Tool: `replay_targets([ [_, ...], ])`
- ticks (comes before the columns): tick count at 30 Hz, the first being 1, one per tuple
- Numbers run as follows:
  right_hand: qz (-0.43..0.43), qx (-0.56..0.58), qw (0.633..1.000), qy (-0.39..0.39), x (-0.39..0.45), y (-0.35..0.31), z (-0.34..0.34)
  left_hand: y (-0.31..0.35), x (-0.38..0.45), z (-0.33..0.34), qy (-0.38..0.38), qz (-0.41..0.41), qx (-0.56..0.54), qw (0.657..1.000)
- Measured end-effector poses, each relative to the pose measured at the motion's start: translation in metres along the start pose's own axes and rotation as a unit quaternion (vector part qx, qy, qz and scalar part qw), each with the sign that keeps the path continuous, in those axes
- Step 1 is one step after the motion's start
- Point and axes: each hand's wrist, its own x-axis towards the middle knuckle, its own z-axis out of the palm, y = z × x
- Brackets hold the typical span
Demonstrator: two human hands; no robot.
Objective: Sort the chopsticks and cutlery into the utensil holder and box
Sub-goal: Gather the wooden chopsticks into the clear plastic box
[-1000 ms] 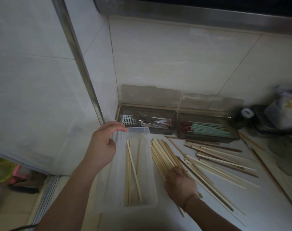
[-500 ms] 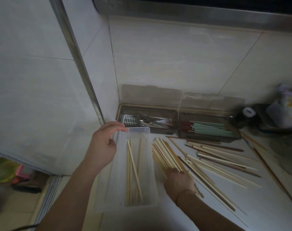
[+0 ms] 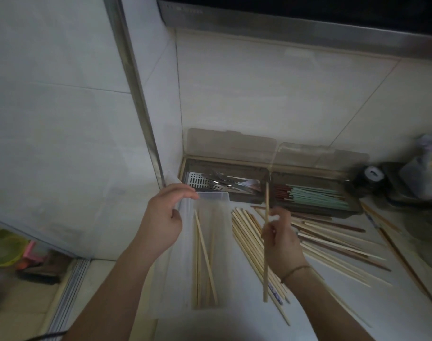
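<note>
Right hand (image 3: 280, 236): pinches one chopstick (image 3: 266, 254).
Left hand (image 3: 164, 217): curled on box (image 3: 213, 196) rim.
Tip: lay it lengthwise.

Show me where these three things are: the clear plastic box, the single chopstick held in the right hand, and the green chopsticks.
clear plastic box (image 3: 216, 196), head view, on its far rim.
single chopstick (image 3: 266, 276), head view, on its lower shaft below the hand.
green chopsticks (image 3: 318, 196), head view, on the middle of the bundle in the right tray.
</note>
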Motion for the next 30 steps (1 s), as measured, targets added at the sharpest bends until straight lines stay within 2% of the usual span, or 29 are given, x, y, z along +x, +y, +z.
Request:
replay_targets([
  [2, -0.071, 0.069, 0.995, 0.022, 0.004, -0.027, 0.012, 0.0, 0.0, 0.0, -0.006, -0.003, -0.001, 1.0],
  [4, -0.088, 0.088, 0.992, -0.03, 0.001, -0.048, 0.035, 0.0, 0.0, -0.002, -0.016, 0.004, 0.002, 1.0],
  [7, -0.07, -0.006, 0.988, -0.136, -0.005, -0.054, 0.077, -0.003, -0.001, -0.004, -0.031, 0.013, 0.005, 0.999],
  [10, -0.014, -0.156, 0.947, -0.28, -0.013, -0.051, 0.104, -0.005, -0.002, -0.006, -0.039, 0.01, -0.003, 0.999],
  [13, 0.006, -0.198, 0.922, -0.332, -0.017, -0.051, 0.112, -0.007, -0.003, -0.007, -0.049, 0.013, 0.004, 0.999],
  [16, -0.009, -0.225, 0.915, -0.336, -0.02, -0.05, 0.109, -0.009, -0.003, -0.008, -0.056, 0.006, 0.008, 0.998],
  [18, -0.038, -0.219, 0.924, -0.312, -0.024, -0.052, 0.099, -0.01, -0.003, -0.008, -0.061, 0.008, 0.005, 0.998],
  [19, -0.058, -0.196, 0.942, -0.267, -0.027, -0.052, 0.09, -0.01, -0.003, -0.008, -0.063, 0.01, 0.003, 0.998],
  [21, -0.082, -0.133, 0.979, -0.128, -0.03, -0.049, 0.067, -0.011, -0.002, -0.009, -0.065, 0.014, 0.0, 0.998],
  [23, -0.033, -0.11, 0.993, -0.019, -0.03, -0.029, 0.048, -0.011, -0.002, -0.01, -0.066, 0.019, 0.001, 0.998],
  [24, 0.021, -0.114, 0.993, -0.006, -0.031, -0.017, 0.041, -0.011, -0.002, -0.01, -0.067, 0.02, 0.003, 0.998],
  [26, 0.106, -0.189, 0.974, -0.065, -0.036, 0.008, 0.04, -0.012, -0.002, -0.01, -0.068, 0.02, 0.005, 0.997],
  [28, 0.122, -0.27, 0.947, -0.126, -0.044, 0.025, 0.047, -0.011, -0.002, -0.009, -0.072, 0.019, 0.006, 0.997],
  [30, 0.133, -0.29, 0.938, -0.132, -0.053, 0.033, 0.052, -0.01, -0.002, -0.009, -0.073, 0.019, 0.005, 0.997],
])
